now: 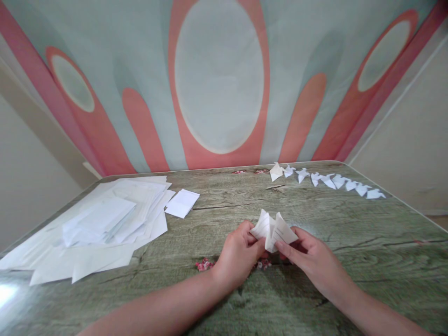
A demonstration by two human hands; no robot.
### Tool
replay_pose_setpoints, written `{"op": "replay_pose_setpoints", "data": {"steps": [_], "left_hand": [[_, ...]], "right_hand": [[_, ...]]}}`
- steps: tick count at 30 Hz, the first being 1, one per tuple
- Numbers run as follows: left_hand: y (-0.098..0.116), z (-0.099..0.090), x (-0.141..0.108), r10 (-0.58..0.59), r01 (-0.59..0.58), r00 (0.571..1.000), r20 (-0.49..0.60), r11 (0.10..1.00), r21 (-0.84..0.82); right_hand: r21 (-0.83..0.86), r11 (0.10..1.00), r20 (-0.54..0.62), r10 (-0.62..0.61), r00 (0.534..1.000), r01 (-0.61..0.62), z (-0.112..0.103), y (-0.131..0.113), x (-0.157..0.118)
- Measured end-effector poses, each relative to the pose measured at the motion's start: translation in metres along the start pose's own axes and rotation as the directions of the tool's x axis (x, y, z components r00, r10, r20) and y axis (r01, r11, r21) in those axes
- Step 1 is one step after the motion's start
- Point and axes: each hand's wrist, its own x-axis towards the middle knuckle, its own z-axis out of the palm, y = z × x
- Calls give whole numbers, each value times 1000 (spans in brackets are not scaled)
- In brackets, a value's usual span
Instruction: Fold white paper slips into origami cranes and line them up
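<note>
Between my two hands, above the front middle of the table, is a piece of folded paper (271,233) with pointed flaps standing up and faint lines on it. My left hand (238,252) pinches its left side, the thumb pressed near the lower middle. On the other side my right hand (310,252) grips the right flap, its thumb close to the centre fold. Some of the fingers behind the paper are hidden.
A spread pile of white paper sheets (150,238) covers the table's left side, with a small square stack of paper (182,203) beside it. Several folded paper birds (328,181) stand in a row at the back right. The wood-patterned tabletop (224,196) meets a patterned curtain (219,161).
</note>
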Motion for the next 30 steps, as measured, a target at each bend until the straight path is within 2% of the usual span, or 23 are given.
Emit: {"op": "replay_pose_setpoints", "data": {"steps": [3, 7, 11, 15, 24, 27, 30], "left_hand": [[0, -1, 1, 7, -6, 1000, -23, 999, 31], [3, 0, -1, 30, -31, 994, 102, 999, 14], [7, 1, -3, -43, 40, 996, 83, 999, 37], [9, 2, -1, -115, 120, 988, 104, 992, -48], [5, 0, -2, -143, 177, 972, 189, 968, -179], [7, 1, -3, -124, 175, 966, 225, 959, -222], [8, 4, -5, -96, 144, 974, 203, 961, -238]], "right_hand": [[-11, 1000, 6, 12, 1000, -12, 0, -1, 0], [-35, 999, -9, 23, 1000, -23, -1, -2, 0], [-27, 1000, -24, 16, 1000, -16, -1, -2, 0], [6, 1000, -36, 1, 999, 0, -1, 0, 2], [74, 997, -24, -4, 1000, 6, -1, -2, 3], [85, 996, -34, 0, 999, 3, -1, -3, 4], [44, 999, -55, 8, 998, -6, -1, -2, 5]]}}
